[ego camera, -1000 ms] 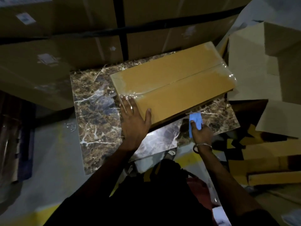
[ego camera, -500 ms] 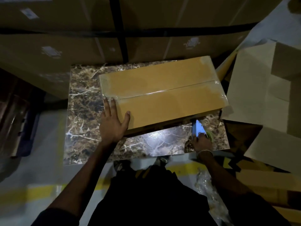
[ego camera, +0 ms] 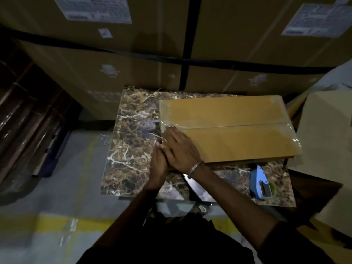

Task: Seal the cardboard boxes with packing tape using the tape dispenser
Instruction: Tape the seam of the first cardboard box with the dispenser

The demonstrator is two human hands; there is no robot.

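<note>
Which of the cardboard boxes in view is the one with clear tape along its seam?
The flat tan cardboard box on the marble slab, under the right hand. The big strapped cartons behind stand upright with black bands.

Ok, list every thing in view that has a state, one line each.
Box: flaps closed, clear tape along the seam, flat on the marble slab.
Tape dispenser: set down on the slab, nobody holding it.
Right hand: flat, pressing the tape at the box's left end.
Left hand: against the box's left end, partly hidden under the right hand.
</note>
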